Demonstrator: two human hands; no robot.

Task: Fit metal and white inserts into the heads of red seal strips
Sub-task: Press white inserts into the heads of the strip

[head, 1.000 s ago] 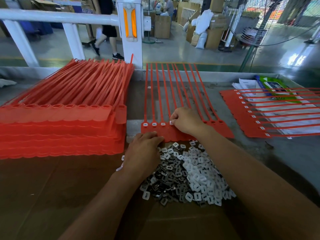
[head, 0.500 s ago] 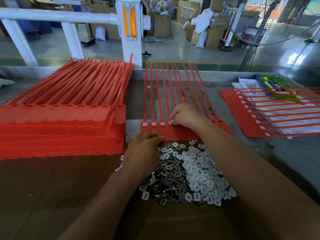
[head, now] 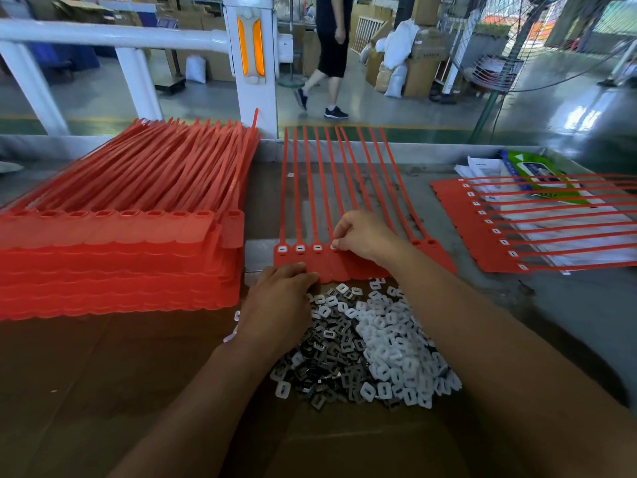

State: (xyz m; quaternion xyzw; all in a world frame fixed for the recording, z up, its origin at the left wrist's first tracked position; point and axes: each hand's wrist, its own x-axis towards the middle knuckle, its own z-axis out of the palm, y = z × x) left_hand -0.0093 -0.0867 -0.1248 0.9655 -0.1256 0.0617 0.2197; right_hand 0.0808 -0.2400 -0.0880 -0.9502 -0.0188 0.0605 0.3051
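Head view: right hand pinches a white insert at the fourth head of the red seal strips, 12 o'clock of the insert pile, and should press it squarely; left hand, fingers curled with contents hidden, steadies their edge.

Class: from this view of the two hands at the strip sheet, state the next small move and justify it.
Probably the right hand presses the white insert it pinches into the fourth head: three heads leftward are already filled, and the left hand rests on the sheet edge.

No legible text — green packet, papers too blurred
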